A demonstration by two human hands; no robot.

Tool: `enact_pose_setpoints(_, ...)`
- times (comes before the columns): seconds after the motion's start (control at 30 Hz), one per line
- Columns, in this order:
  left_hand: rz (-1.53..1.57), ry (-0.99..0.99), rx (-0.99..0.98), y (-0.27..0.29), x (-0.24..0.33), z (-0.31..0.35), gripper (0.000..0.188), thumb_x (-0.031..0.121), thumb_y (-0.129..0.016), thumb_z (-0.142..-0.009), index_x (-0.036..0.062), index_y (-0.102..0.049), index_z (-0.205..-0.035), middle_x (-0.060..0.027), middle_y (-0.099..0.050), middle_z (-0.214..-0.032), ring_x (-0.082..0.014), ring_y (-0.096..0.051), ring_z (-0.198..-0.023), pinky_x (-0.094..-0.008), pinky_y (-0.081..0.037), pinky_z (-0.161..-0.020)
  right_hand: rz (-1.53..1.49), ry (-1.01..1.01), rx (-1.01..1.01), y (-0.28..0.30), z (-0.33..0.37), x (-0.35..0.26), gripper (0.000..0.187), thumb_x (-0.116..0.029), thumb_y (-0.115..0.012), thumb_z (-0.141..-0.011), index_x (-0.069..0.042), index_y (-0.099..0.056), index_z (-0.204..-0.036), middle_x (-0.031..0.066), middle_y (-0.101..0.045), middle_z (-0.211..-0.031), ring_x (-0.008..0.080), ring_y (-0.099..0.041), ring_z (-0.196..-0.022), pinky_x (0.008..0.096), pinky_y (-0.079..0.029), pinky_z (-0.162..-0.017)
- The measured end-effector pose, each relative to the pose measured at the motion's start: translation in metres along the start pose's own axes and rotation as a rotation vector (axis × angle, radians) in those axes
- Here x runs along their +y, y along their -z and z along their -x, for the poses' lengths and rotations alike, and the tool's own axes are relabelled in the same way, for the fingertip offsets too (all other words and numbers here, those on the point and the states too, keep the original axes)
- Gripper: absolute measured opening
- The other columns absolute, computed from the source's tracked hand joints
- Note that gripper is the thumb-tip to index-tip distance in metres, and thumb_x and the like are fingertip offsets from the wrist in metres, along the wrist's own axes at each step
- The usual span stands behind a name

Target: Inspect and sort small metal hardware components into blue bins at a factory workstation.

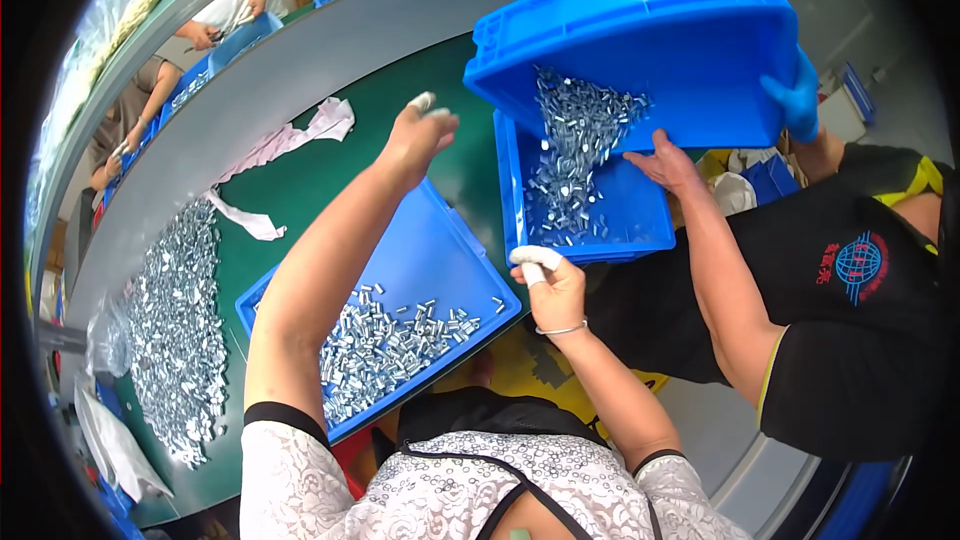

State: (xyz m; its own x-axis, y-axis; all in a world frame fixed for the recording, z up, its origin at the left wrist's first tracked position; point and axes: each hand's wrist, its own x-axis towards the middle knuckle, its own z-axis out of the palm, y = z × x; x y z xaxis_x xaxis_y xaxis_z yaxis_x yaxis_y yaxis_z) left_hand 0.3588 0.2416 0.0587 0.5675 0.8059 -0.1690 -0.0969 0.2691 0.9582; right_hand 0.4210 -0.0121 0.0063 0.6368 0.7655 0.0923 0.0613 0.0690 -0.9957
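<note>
My right hand, with white covers on its fingers, grips the near left corner of a blue bin. Above that bin, a co-worker tilts a larger blue tub, and small silver metal cylinders slide out into the lower bin. The co-worker has a blue glove on one hand; the bare other hand is under the tub's lower edge. My left hand is raised over the green table, fingers apart and holding nothing. Below my left forearm sits a shallow blue tray part-filled with similar cylinders.
A long heap of metal cylinders covers the left of the green table. Pale pink cloth lies farther back. Beyond a curved grey rim, other people handle parts over blue bins. The co-worker stands close on my right.
</note>
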Motion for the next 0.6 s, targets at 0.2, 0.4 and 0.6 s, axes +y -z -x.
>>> enact_pose_setpoints(0.2, -0.179, -0.068, 0.101, 0.060, -0.060, 0.100, 0.037, 0.006, -0.060, -0.082, -0.0034, -0.051, -0.117, -0.0105, -0.060, -0.106, -0.0182, -0.059, -0.093, -0.0291, -0.049, -0.080, 0.053, 0.008, -0.192, -0.029, 0.021, 0.006, 0.017, 0.005, -0.049, -0.085, 0.000, -0.064, -0.094, 0.0068, -0.065, -0.089, 0.0120, -0.062, -0.075, 0.0238, -0.051, -0.069)
enact_pose_setpoints(0.4, -0.313, -0.166, 0.272, 0.149, -0.104, 0.200, 0.025, 0.004, -0.057, -0.083, -0.0040, -0.059, -0.107, -0.0105, -0.064, -0.098, -0.0164, -0.060, -0.092, -0.0274, -0.047, -0.082, 0.050, 0.008, -0.217, -0.074, 0.041, 0.016, 0.020, 0.005, -0.050, -0.082, -0.002, -0.066, -0.092, 0.0067, -0.066, -0.083, 0.0118, -0.063, -0.073, 0.0235, -0.049, -0.065)
enact_pose_setpoints(0.6, -0.424, -0.181, 0.479, 0.237, -0.125, 0.270, 0.024, 0.002, -0.057, -0.082, -0.0038, -0.060, -0.105, -0.0086, -0.064, -0.096, -0.0125, -0.059, -0.086, -0.0246, -0.047, -0.077, 0.230, -0.029, -0.207, -0.128, 0.064, 0.023, 0.019, 0.004, -0.053, -0.081, -0.003, -0.065, -0.094, 0.0065, -0.066, -0.088, 0.0123, -0.062, -0.076, 0.0242, -0.049, -0.068)
